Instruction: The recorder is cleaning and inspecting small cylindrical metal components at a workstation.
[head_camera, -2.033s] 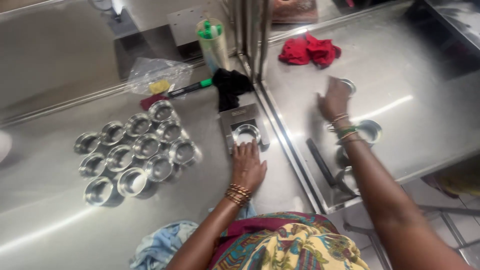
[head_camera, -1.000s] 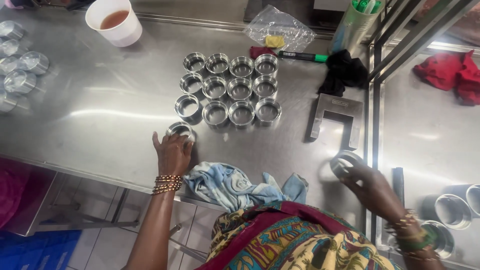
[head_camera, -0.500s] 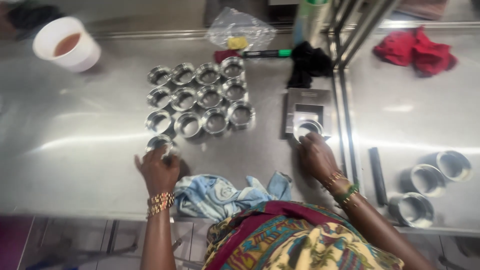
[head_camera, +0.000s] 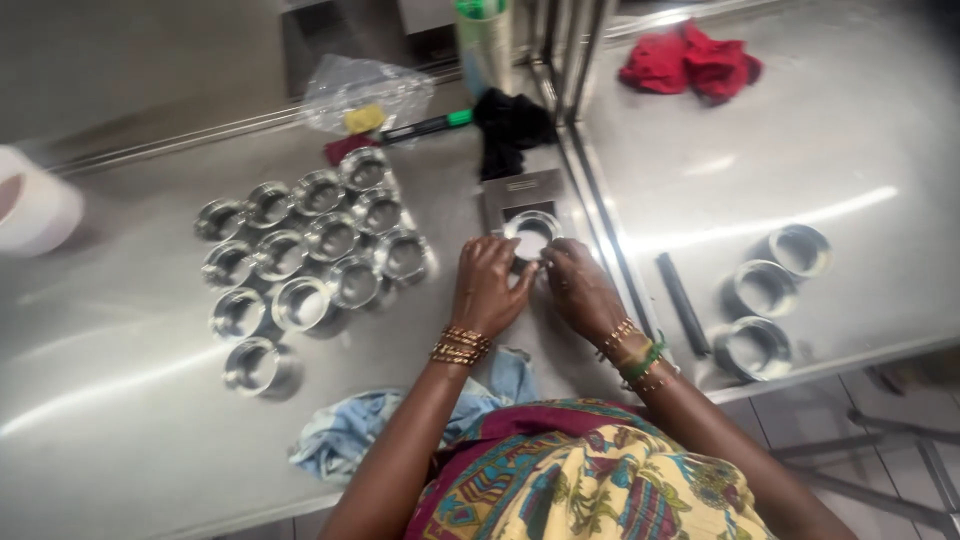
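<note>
A shiny metal ring (head_camera: 533, 232) sits on a small grey gauge block (head_camera: 523, 196) near the seam between two steel tables. My left hand (head_camera: 487, 284) and my right hand (head_camera: 578, 287) both rest their fingertips on the ring's near rim, one on each side. Left of my hands, several identical metal rings (head_camera: 318, 247) stand in rows on the steel table (head_camera: 120, 300), with one ring (head_camera: 254, 366) set apart at the front.
Three more metal rings (head_camera: 764, 293) and a dark bar (head_camera: 683, 303) lie on the right table. A red cloth (head_camera: 688, 58), black cloth (head_camera: 510, 124), green-capped marker (head_camera: 427, 126), plastic bag (head_camera: 362, 92) and white cup (head_camera: 30, 206) sit behind. A blue cloth (head_camera: 385, 420) hangs at the near edge.
My left hand left the single ring at the front of the group and joined my right hand at the ring on the gauge block. The camera view shifted right.
</note>
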